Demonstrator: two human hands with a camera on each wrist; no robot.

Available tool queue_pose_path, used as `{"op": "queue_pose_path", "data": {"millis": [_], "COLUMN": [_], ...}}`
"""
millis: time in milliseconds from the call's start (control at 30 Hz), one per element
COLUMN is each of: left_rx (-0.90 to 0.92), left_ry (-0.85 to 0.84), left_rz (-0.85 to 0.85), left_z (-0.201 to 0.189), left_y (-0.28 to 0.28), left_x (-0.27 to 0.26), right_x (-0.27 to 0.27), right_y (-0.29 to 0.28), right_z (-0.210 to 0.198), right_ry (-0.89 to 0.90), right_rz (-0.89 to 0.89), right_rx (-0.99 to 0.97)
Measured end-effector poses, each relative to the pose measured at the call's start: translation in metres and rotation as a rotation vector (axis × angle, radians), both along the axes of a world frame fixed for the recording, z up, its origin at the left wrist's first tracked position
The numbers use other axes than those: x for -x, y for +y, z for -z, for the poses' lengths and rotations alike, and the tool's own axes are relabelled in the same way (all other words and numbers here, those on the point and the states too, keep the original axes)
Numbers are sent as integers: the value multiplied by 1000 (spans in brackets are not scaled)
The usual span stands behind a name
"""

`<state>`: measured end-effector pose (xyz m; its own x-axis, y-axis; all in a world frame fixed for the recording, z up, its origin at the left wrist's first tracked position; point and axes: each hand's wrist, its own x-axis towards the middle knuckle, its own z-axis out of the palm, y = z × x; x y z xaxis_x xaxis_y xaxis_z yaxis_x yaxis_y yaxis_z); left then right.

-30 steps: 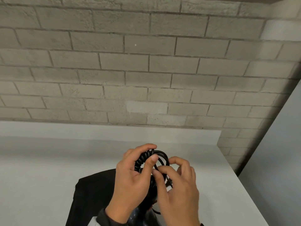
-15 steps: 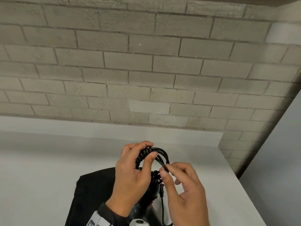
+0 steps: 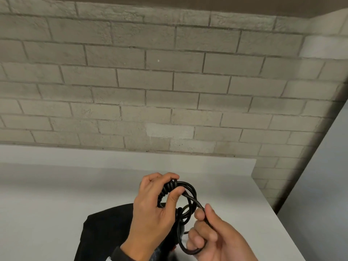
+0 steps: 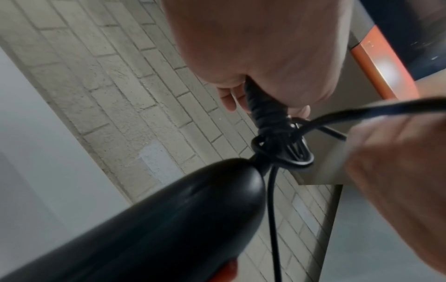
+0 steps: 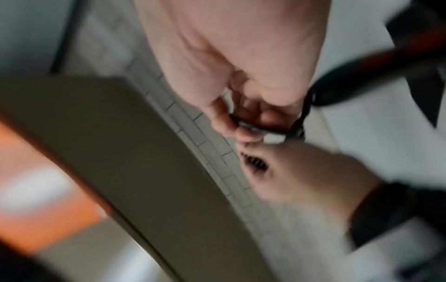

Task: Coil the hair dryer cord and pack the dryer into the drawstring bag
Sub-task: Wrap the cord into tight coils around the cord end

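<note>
My left hand (image 3: 162,200) grips a tight bundle of black hair dryer cord (image 3: 190,193) above the white table, fingers and thumb curled round the coils. The same coil bundle (image 4: 270,116) shows in the left wrist view, with the black dryer (image 4: 173,217) hanging below it. My right hand (image 3: 209,232) pinches a loose length of the cord between thumb and fingers, lower right of the bundle; a loop hangs under it. The black drawstring bag (image 3: 105,234) lies flat on the table beneath my left forearm. The right wrist view is blurred.
The white table (image 3: 56,204) ends at a right edge (image 3: 278,219) close to my right hand. A grey brick wall (image 3: 169,91) stands behind the table. A grey panel (image 3: 329,185) rises at the right.
My right hand has drawn the loose cord down and to the right, away from the bundle, opening a larger loop. The left hand keeps its grip in nearly the same place.
</note>
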<state>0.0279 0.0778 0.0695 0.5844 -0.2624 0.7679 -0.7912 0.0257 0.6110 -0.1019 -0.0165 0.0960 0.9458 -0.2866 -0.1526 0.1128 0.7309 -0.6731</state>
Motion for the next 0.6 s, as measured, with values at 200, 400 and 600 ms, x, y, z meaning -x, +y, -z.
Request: {"op": "queue_pose_path", "data": {"millis": [200,400,600], "left_rx": [31,38,41], "left_ry": [67,82,86], "left_rz": [5,19,12], "left_z": [2,3,3], "left_y": [2,4,7], "left_x": [-5,-9,-10], "right_x": [-1,4,29], "right_y": [12,13,-19], "right_z": [52,64,65], "right_ry": [-119,-126,-206], "right_rz": [164,123,399], "right_rx": [693,342,69]}}
